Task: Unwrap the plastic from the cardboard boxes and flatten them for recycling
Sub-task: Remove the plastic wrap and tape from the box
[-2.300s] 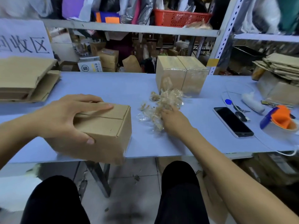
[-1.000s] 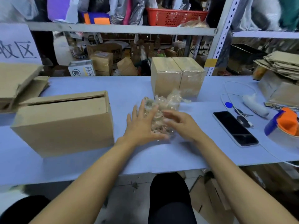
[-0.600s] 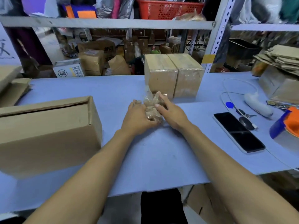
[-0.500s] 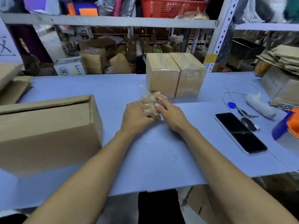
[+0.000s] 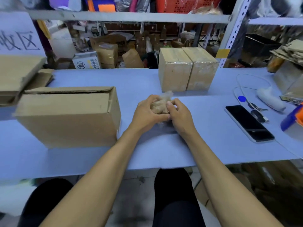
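A crumpled wad of clear plastic wrap (image 5: 159, 105) sits squeezed between both my hands over the middle of the blue table (image 5: 147, 149). My left hand (image 5: 146, 114) cups it from the left and my right hand (image 5: 179, 115) grips it from the right, fingers curled round it. An unwrapped brown cardboard box (image 5: 67, 117) stands on the table to the left, apart from my hands. Two boxes in shiny plastic wrap (image 5: 188, 71) stand side by side just behind the wad.
Flattened cardboard (image 5: 18, 77) is stacked at the far left. A black phone (image 5: 249, 122), keys (image 5: 255, 108), a white roll (image 5: 270, 100) and a tape dispenser (image 5: 293, 117) lie on the right. More flat cardboard (image 5: 290, 51) is piled at the back right. Shelving stands behind.
My left hand let go of the unwrapped box and joined the right on the loose plastic. Both hands have squeezed the spread-out wrap into a tight wad.
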